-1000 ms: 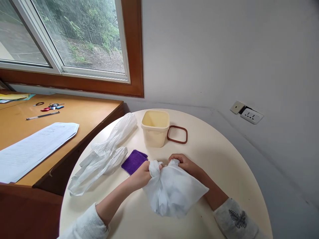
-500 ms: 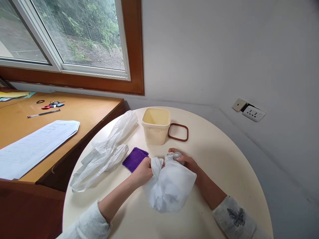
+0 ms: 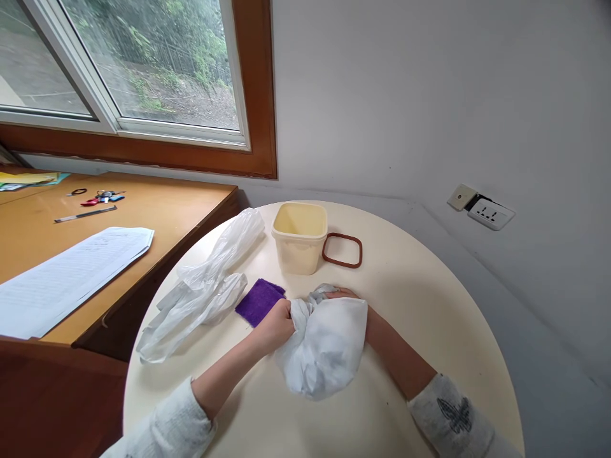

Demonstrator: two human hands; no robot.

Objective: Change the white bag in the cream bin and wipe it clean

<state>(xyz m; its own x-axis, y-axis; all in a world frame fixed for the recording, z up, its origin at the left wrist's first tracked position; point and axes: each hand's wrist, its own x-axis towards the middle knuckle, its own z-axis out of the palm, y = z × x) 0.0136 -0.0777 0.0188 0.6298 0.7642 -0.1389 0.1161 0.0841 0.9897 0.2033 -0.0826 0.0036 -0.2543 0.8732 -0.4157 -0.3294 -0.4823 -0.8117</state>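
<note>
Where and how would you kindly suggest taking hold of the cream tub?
Probably pinch the cream tub by its near rim, coming from above: it stands upright with an open top, and the brown ring lies close on its right.

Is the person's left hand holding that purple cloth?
No, the left hand is closed on a bunched white bag, while the folded purple cloth lies on the round table.
</note>
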